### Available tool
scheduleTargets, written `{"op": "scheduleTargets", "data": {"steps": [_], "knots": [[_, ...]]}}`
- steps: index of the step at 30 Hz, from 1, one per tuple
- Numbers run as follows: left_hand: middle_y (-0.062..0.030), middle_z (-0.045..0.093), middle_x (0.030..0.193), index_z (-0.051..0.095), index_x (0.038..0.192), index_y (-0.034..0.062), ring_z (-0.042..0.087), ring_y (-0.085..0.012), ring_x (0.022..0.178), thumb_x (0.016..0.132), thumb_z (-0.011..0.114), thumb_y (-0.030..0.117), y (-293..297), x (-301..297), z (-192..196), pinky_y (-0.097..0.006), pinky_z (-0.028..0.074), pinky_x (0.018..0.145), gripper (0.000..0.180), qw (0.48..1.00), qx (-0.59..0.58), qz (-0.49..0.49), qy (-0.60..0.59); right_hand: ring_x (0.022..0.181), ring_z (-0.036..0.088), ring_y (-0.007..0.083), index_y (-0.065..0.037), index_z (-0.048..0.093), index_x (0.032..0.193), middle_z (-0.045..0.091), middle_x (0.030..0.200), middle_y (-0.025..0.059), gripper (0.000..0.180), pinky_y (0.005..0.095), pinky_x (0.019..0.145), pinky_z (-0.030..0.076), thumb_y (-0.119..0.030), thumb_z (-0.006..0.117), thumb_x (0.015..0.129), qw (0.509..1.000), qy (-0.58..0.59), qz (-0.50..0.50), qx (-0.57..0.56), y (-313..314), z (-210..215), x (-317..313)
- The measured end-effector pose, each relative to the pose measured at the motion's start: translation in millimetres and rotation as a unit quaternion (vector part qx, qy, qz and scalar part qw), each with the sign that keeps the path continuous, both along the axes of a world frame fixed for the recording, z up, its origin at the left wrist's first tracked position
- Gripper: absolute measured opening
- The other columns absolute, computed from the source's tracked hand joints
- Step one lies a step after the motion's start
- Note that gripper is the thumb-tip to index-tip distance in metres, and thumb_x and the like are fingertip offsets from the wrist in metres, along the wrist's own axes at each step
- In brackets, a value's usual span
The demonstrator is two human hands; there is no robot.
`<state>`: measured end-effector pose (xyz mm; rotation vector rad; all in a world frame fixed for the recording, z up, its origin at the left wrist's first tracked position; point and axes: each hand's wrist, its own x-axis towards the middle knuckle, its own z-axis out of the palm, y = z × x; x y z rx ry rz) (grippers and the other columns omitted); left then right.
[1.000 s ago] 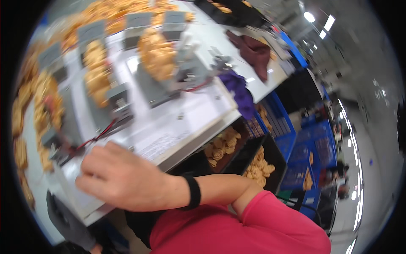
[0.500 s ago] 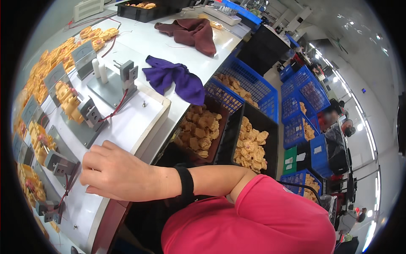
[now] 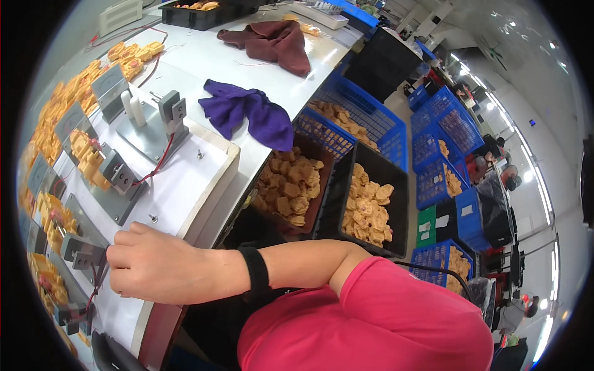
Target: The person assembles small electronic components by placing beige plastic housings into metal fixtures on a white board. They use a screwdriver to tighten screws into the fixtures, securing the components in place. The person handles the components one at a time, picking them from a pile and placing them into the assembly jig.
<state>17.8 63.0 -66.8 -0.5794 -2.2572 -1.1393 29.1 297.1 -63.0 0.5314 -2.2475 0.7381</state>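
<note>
My right hand (image 3: 162, 264), a black band (image 3: 252, 270) round its wrist, lies low over the white board (image 3: 185, 195) with its fingers curled in. The fingertips face down and are hidden, so what they hold cannot be seen. Beside the knuckles is a grey clamp block (image 3: 85, 252) with red and black wires, part of a metal fixture holding a yellow plastic part (image 3: 54, 217). Another fixture beyond it carries a similar yellow part (image 3: 90, 161); the farthest has two white posts (image 3: 132, 108). A small toggle switch (image 3: 153, 218) stands just past my hand. My left hand is not in view.
Many yellow parts (image 3: 68, 93) lie behind the fixtures. A purple cloth (image 3: 247, 114) and a maroon cloth (image 3: 272, 43) rest on the bench. Right of the bench, a black bin (image 3: 401, 213) and a blue crate (image 3: 390, 133) hold yellow pieces. A dark curved thing (image 3: 114, 353) shows at the lower edge.
My right hand has moved slightly toward me and left, uncovering the toggle switch. The view has shifted a little. A dark curved thing has come further in at the lower left.
</note>
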Motion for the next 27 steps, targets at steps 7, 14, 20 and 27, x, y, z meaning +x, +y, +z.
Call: {"op": "scheduleTargets", "data": {"steps": [7, 14, 20, 27], "knots": [[-0.0161, 0.064, 0.101, 0.064, 0.105, -0.0091, 0.062, -0.0267, 0.087, 0.096, 0.063, 0.018, -18.2, -5.8, -2.0, -0.036, 0.054, 0.076, 0.028, 0.997, -0.032, -0.03, -0.06, 0.091, 0.053, 0.024, -0.01, 0.062, 0.079, 0.053, 0.086, 0.0044, 0.01, 0.0357, 0.081, 0.042, -0.016, 0.069, 0.082, 0.995, -0.062, 0.063, -0.055, 3.1, 1.2, -9.4], [-0.0163, 0.055, 0.12, 0.061, 0.107, -0.0049, 0.053, -0.0281, 0.114, 0.094, 0.056, 0.003, -19.8, 6.6, 8.8, -0.038, 0.04, 0.102, 0.016, 0.983, -0.054, 0.062, -0.167, 0.086, 0.056, 0.0269, -0.008, 0.064, 0.08, 0.056, 0.085, 0.0065, 0.008, 0.0377, 0.078, 0.045, -0.014, 0.07, 0.08, 0.993, -0.075, 0.078, -0.04, 3.2, 10.5, -10.8], [-0.0144, 0.055, 0.117, 0.061, 0.104, -0.0036, 0.054, -0.0255, 0.11, 0.089, 0.061, 0.0, -9.7, 8.9, 9.4, -0.034, 0.042, 0.097, 0.015, 0.982, -0.004, 0.054, -0.179, 0.086, 0.056, 0.0267, -0.009, 0.062, 0.085, 0.055, 0.086, 0.0051, 0.01, 0.0376, 0.077, 0.044, -0.014, 0.07, 0.083, 0.991, -0.124, 0.053, -0.008, 3.3, 13.6, -4.3], [-0.014, 0.057, 0.112, 0.062, 0.101, -0.0037, 0.054, -0.0266, 0.109, 0.088, 0.063, 0.001, -3.9, 9.2, 14.5, -0.035, 0.041, 0.097, 0.014, 0.982, -0.016, 0.073, -0.175, 0.085, 0.056, 0.0266, -0.009, 0.063, 0.086, 0.055, 0.085, 0.0047, 0.01, 0.0375, 0.077, 0.044, -0.012, 0.071, 0.083, 0.991, -0.127, 0.049, -0.013, 3.1, 17.2, -5.0]]}}
